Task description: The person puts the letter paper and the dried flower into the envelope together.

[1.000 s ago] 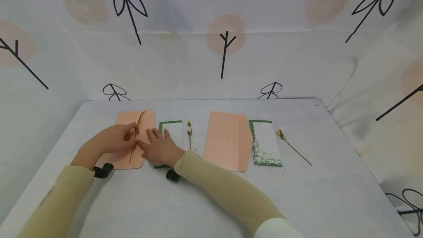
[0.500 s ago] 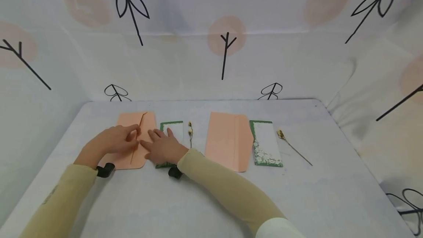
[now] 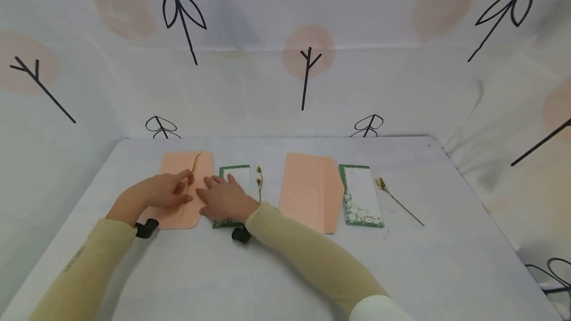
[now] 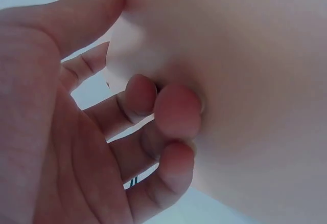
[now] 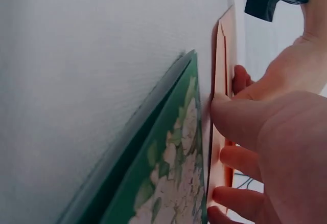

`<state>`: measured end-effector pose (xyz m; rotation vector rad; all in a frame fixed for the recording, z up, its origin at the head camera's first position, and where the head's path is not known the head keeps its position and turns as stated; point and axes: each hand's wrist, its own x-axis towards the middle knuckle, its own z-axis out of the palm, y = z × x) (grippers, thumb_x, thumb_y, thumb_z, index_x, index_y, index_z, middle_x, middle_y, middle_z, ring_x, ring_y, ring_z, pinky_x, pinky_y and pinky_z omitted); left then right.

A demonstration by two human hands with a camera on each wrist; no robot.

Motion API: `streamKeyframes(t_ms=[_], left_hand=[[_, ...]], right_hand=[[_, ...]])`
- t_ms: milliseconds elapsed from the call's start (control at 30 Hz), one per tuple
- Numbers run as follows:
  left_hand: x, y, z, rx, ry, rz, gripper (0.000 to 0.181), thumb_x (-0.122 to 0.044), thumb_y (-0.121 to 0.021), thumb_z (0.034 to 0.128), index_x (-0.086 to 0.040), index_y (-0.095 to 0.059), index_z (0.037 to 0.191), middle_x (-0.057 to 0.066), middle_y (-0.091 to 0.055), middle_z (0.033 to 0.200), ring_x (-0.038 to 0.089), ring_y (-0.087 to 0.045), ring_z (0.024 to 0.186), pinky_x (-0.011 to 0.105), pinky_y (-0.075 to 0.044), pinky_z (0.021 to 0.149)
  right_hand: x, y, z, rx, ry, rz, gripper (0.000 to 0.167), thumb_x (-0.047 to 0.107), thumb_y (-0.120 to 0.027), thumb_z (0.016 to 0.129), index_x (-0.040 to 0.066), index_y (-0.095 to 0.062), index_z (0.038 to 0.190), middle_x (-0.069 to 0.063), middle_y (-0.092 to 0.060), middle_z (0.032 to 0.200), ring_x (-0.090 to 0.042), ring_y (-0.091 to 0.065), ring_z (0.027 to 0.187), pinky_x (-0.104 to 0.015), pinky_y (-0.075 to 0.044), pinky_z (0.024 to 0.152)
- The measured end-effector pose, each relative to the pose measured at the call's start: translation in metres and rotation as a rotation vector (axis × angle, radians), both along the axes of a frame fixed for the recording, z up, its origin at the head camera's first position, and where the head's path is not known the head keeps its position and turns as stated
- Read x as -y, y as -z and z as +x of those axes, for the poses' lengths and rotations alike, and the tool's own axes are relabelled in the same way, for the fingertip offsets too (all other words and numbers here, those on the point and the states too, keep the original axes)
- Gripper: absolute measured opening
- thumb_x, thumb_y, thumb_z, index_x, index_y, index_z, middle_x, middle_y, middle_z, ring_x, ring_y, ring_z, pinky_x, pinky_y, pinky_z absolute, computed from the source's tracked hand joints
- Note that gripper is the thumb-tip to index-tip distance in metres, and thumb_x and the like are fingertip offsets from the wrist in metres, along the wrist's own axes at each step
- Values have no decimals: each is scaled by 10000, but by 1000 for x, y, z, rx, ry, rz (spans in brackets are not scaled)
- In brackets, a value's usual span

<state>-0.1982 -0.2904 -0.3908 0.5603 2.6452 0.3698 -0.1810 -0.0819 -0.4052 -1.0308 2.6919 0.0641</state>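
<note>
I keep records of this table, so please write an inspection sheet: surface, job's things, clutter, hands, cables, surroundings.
Surface: pale table, faintly mottled.
Job's things: left envelope, partly hidden; right envelope, flap unfolded; left green-edged card, partly covered; right green-edged card, lying flat; left flower sprig; right flower sprig.
Clutter: nothing seen.
Hands: left hand at left envelope, pinch unclear; right hand touching left envelope, fingers spread.
Cables: nothing seen.
Surroundings: white cloth with printed plants.
</note>
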Motion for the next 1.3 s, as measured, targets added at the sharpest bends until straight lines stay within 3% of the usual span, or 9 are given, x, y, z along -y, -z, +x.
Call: streamKeyframes(t_ms=[233, 433, 600, 767, 1067, 1300], left_hand=[[-2, 0, 3, 13, -1, 7, 360, -344, -668, 952, -163, -428, 1149, 23, -439, 702, 169, -460, 612, 340, -358, 602], [-4, -3, 3, 18, 1, 36, 352, -322, -680, 949, -152, -428, 1127, 18, -430, 689, 164, -446, 591, 333, -345, 591], [-5, -5, 2, 22, 2, 53, 369, -321, -697, 937, -143, -431, 1119, 18, -434, 703, 167, -462, 618, 339, -356, 613], [-2, -2, 0, 16, -5, 35, 399, -359, -698, 931, -158, -422, 1137, 17, -430, 723, 169, -477, 650, 340, -355, 626], [-2, 1, 0, 8, -12, 46, 407, -372, -695, 931, -160, -425, 1149, 18, -427, 730, 170, -472, 659, 346, -355, 643], [-3, -1, 4, -2, -8, 70, 400, -357, -695, 935, -149, -428, 1147, 8, -419, 712, 161, -456, 630, 342, -348, 635]], right_hand=[[-7, -3, -2, -1, 46, -135, 535, 460, -518, 1013, 291, -423, 1512, -3, -273, 1613, -190, -278, 1462, -358, -322, 1116], [-21, -5, -6, -26, 99, -304, 442, 373, -530, 1024, 230, -516, 1442, -7, -405, 1532, -199, -439, 1358, -330, -474, 967], [-37, -6, -9, -25, 167, -464, 379, 278, -559, 1013, 166, -570, 1375, -33, -502, 1419, -173, -569, 1186, -277, -506, 843], [-51, -4, -9, -44, 264, -507, 350, 240, -592, 992, 181, -595, 1336, -48, -533, 1359, -198, -599, 1105, -288, -508, 761], [-68, 2, -8, 39, 400, -643, 395, 204, -746, 892, 133, -626, 1262, -84, -529, 1255, -205, -579, 997, -320, -482, 850], [-66, 5, -6, 64, 436, -649, 505, 244, -839, 818, 129, -619, 1259, -107, -486, 1276, -239, -540, 1097, -328, -467, 912]])
